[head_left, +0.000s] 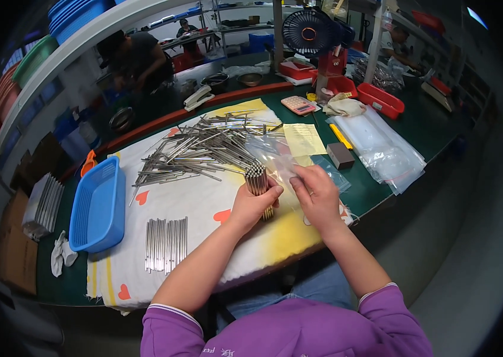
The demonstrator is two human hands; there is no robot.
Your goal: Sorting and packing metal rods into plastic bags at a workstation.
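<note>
My left hand [252, 205] is wrapped round a tight bundle of metal rods [255, 176], which stands upright with its round ends facing up. Just to the right, my right hand [318, 193] pinches the edge of a clear plastic bag [275, 159] between thumb and fingers. The bag stretches behind the bundle toward the loose rods. A large tangled heap of loose metal rods [204, 146] lies beyond my hands on a white and yellow cloth [204, 238]. Nearer and to the left, a flat row of rods [166, 244] lies side by side.
A stack of blue plastic trays [100, 205] stands at the left. To the right are a brown block [340, 155], a yellow cutter [341, 136], clear plastic bags [382, 149] and a pink calculator [298, 105]. A fan [308, 33] stands at the back. Other people work farther off.
</note>
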